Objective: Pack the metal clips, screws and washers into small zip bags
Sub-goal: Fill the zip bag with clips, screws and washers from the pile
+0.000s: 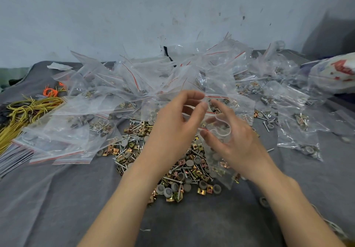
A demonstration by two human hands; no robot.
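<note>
2 hands work a small zip bag [222, 172] — left hand [178, 120] pinching its red-lined mouth, right hand [233, 143] curled around its body — with the pile of clips, screws and washers [188, 173] at 6 o'clock. Sealing looks next, needing an even press along the strip.

One view, head-worn, wide-angle. Faces forward and down onto the grey cloth [57, 198] at close range. Left hand [172, 124] and right hand [236, 139] sit mid-frame, forearms cut by the frame edge at 6 o'clock. Wall [115, 16] at 12 o'clock, meeting the cloth's far edge.
</note>
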